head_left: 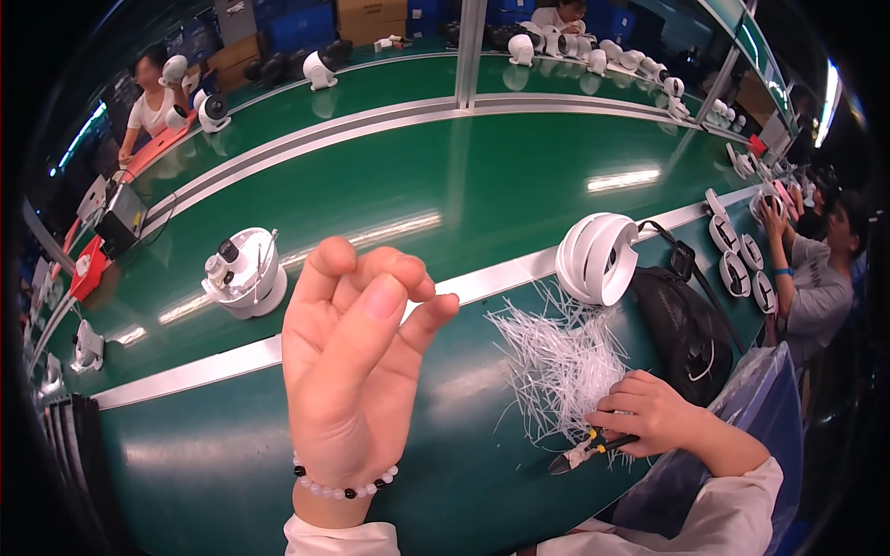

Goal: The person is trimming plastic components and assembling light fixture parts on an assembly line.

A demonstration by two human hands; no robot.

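My left hand (pixel 357 361) is raised over the near part of the workbench, its fingers curled in to the thumb. Anything held between those fingertips is too small or hidden to make out. At the right, my right hand (pixel 649 412) grips a pair of cutting pliers (pixel 579 454) with black and yellow handles, jaws pointing left. Its fingers also touch a loose heap of thin white cable ties (pixel 556 361). Just beyond the heap sits a white ribbed round housing (pixel 593 259). Left of my left hand, an open white camera unit (pixel 246 273) shows its inner parts on the green belt.
The green conveyor belt (pixel 519 157) runs crosswise behind a pale metal rail. Right of the heap lie a black mesh bag (pixel 681 324) and a cable. White ring parts (pixel 737 264) lie farther right, near a co-worker (pixel 825 269). Another person (pixel 153 102) works at far left.
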